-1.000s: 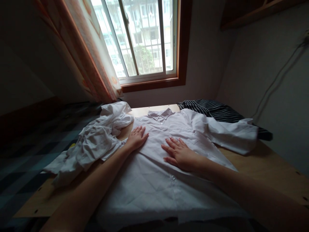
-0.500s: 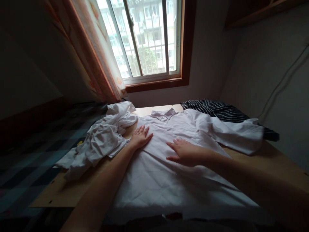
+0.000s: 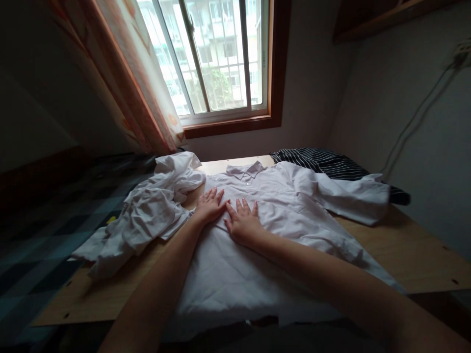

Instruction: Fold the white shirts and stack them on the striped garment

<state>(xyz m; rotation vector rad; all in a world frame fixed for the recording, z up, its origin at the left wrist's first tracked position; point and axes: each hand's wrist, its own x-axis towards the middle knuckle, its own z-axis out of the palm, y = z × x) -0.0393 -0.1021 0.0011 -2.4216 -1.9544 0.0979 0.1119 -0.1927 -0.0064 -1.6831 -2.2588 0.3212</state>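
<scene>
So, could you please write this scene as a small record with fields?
Left hand: palm down on the white shirt
Right hand: palm down on the shirt, beside the left
Shirt: spread on the wooden board, collar toward the window
Crumpled white cloth: left of both hands
Striped cloth: at the board's far right
Curtain: at the window's left

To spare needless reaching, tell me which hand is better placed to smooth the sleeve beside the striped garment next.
Probably the right hand: on the white collared shirt, it lies nearer that sleeve. The left hand is farther across, beyond the right.
</scene>
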